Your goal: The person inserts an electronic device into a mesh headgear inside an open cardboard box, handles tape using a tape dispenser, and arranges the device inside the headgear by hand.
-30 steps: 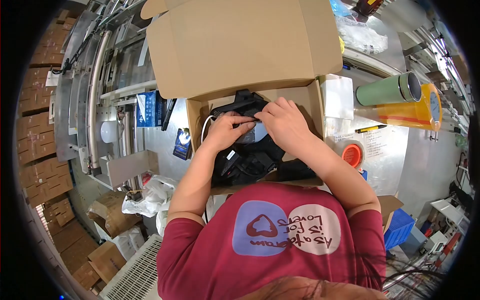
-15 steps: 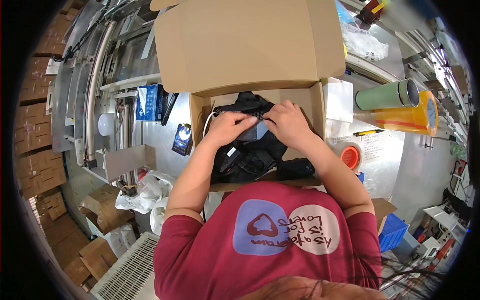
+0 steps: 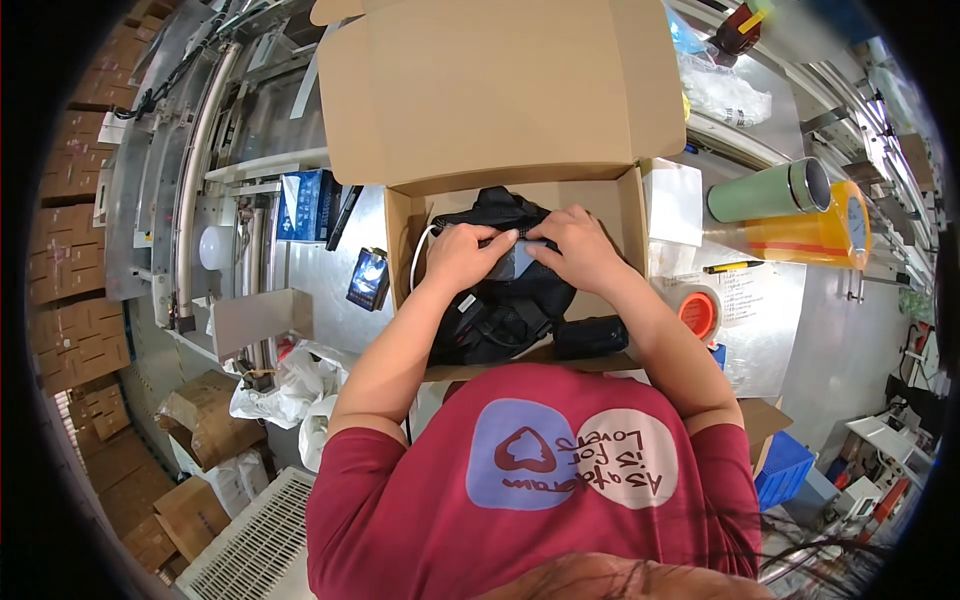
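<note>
An open cardboard box (image 3: 630, 215) holds a black strapped fabric item (image 3: 500, 325) with a small white tag and a greyish clear panel. My left hand (image 3: 462, 258) pinches the upper edge of the fabric, thumb against bent fingers. Close beside it, my right hand (image 3: 575, 248) grips the same edge from the right. The fingertips of both hands nearly meet above the clear panel. A white cord (image 3: 416, 262) curves along the box's left side. In the box's lower right corner lies a black case (image 3: 590, 337).
Right of the box are a tape roll (image 3: 698, 314), a yellow marker (image 3: 733, 267), a green tumbler (image 3: 765, 192) and a yellow container (image 3: 845, 230). To the left lie a blue packet (image 3: 368, 278) and a blue box (image 3: 305, 206). The raised lid (image 3: 500, 90) stands behind.
My right hand has come down and closer to my left hand at the fabric edge. My left hand has shifted slightly. The whole view has moved a little.
</note>
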Demonstrator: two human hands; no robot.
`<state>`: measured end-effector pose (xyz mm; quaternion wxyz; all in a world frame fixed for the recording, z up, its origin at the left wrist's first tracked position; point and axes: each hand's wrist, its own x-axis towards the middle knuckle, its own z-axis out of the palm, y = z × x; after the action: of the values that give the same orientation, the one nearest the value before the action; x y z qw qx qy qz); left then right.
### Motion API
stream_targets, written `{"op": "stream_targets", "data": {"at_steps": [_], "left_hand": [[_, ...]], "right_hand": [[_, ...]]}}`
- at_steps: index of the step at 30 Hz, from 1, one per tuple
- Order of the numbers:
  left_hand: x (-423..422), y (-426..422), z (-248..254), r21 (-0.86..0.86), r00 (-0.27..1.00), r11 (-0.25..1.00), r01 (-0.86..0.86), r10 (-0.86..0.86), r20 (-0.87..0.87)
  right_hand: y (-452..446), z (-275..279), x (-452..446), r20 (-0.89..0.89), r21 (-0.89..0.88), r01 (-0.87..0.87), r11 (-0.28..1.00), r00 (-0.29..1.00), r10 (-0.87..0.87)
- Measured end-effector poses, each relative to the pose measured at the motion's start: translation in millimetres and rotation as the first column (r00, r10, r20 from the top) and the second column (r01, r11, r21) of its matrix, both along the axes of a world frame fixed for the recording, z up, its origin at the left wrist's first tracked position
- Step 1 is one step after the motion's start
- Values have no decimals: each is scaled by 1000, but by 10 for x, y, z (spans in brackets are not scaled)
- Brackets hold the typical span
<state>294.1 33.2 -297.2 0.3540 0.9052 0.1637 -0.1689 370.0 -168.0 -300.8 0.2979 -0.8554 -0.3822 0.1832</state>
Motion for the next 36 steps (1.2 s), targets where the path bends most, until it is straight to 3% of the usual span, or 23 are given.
{"op": "stream_targets", "data": {"at_steps": [2,4,7,10,12,16,18,19,22,26,31,34,36], "left_hand": [[37,-38,58,12,999,999,-37,38,-22],[29,63,-120,-93,996,993,-73,76,38],[19,206,-196,-203,997,979,-9,24,75],[25,252,-126,-194,997,978,78,-73,35],[40,243,-72,-165,997,985,58,-64,-34],[96,256,19,-294,986,956,-15,-35,-165],[118,310,-33,-365,982,931,9,-77,-172],[111,340,-52,-391,982,920,10,-83,-170],[97,429,-71,-464,982,885,23,-107,-156],[26,489,-74,-531,981,847,2,-105,-164],[-61,488,-32,-576,991,817,-14,-67,-119],[-130,484,26,-408,969,893,188,-236,-70],[-159,438,62,-349,969,913,213,-242,-42]], "right_hand": [[1,-41,-32,2,88,63,994,998,-63],[-12,-49,-100,19,233,165,958,985,-174],[-75,134,-219,145,240,282,929,936,-322],[-174,188,-320,-223,91,459,884,875,-431],[-240,65,-320,-277,-21,405,914,876,-395],[-229,-73,-267,-305,-128,347,929,877,-370],[-195,-41,-287,-221,-132,351,927,901,-372],[-167,-19,-285,-176,-130,353,927,912,-372],[-216,-171,-183,-430,52,317,947,863,-265],[-202,-354,-254,-416,121,313,942,878,-238],[-226,-384,-357,-539,125,504,854,758,-369],[-214,-304,-452,-575,164,602,782,702,-420],[-187,-303,-511,-675,216,683,698,621,-399]]}}
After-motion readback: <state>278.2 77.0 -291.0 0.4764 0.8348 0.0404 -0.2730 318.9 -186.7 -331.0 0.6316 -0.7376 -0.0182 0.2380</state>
